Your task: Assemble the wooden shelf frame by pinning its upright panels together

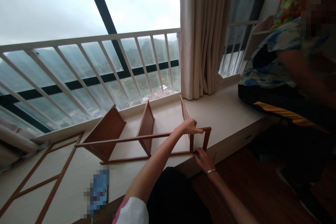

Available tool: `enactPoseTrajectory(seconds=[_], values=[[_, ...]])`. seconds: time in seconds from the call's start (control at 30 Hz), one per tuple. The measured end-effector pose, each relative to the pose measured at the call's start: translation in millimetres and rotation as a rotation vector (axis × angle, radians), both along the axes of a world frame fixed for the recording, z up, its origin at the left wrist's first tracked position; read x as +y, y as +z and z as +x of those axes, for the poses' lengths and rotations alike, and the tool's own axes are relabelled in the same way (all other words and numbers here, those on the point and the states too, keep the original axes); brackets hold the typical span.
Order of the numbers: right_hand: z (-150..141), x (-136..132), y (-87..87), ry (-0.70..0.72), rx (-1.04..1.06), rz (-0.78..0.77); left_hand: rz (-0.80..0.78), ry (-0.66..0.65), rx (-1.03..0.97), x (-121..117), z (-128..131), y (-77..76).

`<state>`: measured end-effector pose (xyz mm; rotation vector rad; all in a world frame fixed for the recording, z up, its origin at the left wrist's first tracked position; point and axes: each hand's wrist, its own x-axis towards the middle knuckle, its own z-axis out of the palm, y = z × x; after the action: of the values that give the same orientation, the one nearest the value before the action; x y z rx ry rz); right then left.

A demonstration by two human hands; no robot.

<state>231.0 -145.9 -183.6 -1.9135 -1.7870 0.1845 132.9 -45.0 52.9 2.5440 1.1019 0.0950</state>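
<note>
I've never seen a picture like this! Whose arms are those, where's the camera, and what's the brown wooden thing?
There's no robot here, just a person using two bare hands. The camera is worn on that person's head and looks forward and down, so you see the arms almost as if they were yours. On the pale ledge by the window is a brown wooden frame, with panels set across it. The left hand grips it near its right end. The right hand, wearing a bracelet, is at the lower rail there; its fingertips are too small to read clearly. A flatter wooden frame lies at the left, and another person sits at the right.
</note>
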Motion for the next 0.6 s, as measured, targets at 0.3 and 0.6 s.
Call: enactPoseTrajectory(seconds=[0.3,0.6], values=[[0.7,2.1,-1.2,0.007,0.014,0.003,0.039,-0.034,0.005,2.1,0.3,-1.5],[5.5,1.7,-7.3,0.022,-0.043,-0.012,0.05,-0.029,0.008,1.2,-1.5,-1.5]])
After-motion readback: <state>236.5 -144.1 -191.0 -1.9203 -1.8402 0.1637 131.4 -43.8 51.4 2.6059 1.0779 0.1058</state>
